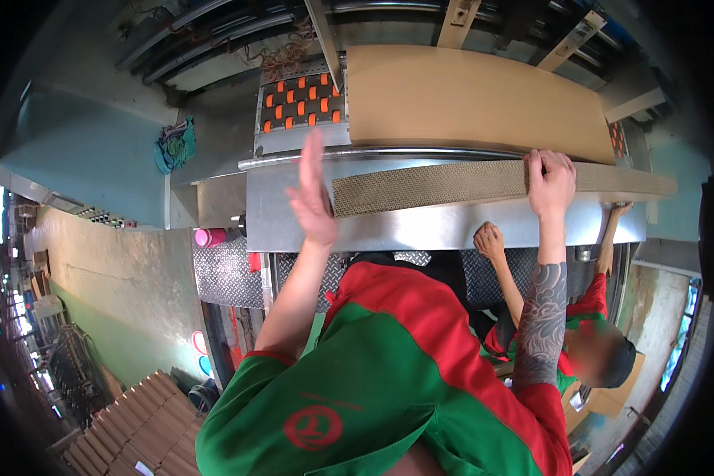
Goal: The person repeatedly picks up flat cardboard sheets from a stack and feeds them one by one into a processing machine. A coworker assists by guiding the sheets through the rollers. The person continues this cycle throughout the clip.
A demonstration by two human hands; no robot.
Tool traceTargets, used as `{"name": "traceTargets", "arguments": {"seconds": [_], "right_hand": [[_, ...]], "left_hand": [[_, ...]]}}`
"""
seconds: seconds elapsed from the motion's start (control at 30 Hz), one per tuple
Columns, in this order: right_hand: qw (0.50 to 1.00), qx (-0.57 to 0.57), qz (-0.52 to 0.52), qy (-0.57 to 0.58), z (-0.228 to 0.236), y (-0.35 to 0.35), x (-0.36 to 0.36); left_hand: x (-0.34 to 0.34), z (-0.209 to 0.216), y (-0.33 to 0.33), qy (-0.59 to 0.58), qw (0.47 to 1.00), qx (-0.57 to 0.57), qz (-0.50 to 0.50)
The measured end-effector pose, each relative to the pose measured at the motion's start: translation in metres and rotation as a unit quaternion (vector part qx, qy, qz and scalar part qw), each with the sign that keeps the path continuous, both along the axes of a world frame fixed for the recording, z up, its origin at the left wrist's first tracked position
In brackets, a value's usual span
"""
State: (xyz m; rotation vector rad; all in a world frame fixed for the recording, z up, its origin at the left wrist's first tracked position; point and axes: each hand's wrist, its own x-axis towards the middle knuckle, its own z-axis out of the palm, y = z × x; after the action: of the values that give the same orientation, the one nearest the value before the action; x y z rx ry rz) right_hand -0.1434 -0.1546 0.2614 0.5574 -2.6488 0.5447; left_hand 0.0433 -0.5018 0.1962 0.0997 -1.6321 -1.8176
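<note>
A long stack of corrugated cardboard sheets (436, 187) stands on the shiny metal table (420, 230), its fluted edges facing me. My right hand (551, 184) lies over the stack right of its middle, fingers curled down onto the cardboard. At the stack's left end my left hand (313, 194) is upright, with its fingers stretched out and slightly blurred by motion. Its palm faces the stack's end; whether it touches is hard to see. Beyond a metal bar, a large flat brown cardboard sheet (476, 103) lies in the machine.
A co-worker (603, 357) stands at the right, one hand (489, 240) near the table's front edge, the other (620, 209) by the stack's right end. Orange rollers (301, 103), a crumpled cloth (174, 144), a pink container (209, 237) and piled cardboard (139, 428) are at the left.
</note>
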Motion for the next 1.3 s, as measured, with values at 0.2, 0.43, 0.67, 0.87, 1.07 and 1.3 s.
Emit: {"name": "traceTargets", "arguments": {"seconds": [0.2,0.43,0.67,0.87,1.07,1.3], "right_hand": [[1.000,-0.014,0.005,0.016,-0.003,0.000,-0.002],[1.000,-0.004,0.009,0.000,-0.001,0.005,-0.005],[1.000,-0.006,0.008,-0.007,-0.002,0.005,-0.008],[1.000,-0.015,0.014,-0.023,0.000,0.004,-0.013],[0.999,0.002,-0.030,0.012,-0.019,0.005,-0.018],[0.999,-0.034,-0.020,0.022,-0.006,0.014,-0.008]], "left_hand": [[0.001,0.002,0.000,-0.031,0.997,-0.003,-0.072],[-0.006,0.006,0.004,-0.031,0.996,0.019,-0.078],[-0.006,0.009,0.010,-0.028,0.998,0.032,-0.045],[-0.003,-0.003,0.005,-0.029,0.997,-0.020,-0.071],[0.002,-0.035,0.011,-0.022,0.997,0.069,-0.029],[-0.001,-0.035,0.023,-0.088,0.989,-0.009,0.116]]}}
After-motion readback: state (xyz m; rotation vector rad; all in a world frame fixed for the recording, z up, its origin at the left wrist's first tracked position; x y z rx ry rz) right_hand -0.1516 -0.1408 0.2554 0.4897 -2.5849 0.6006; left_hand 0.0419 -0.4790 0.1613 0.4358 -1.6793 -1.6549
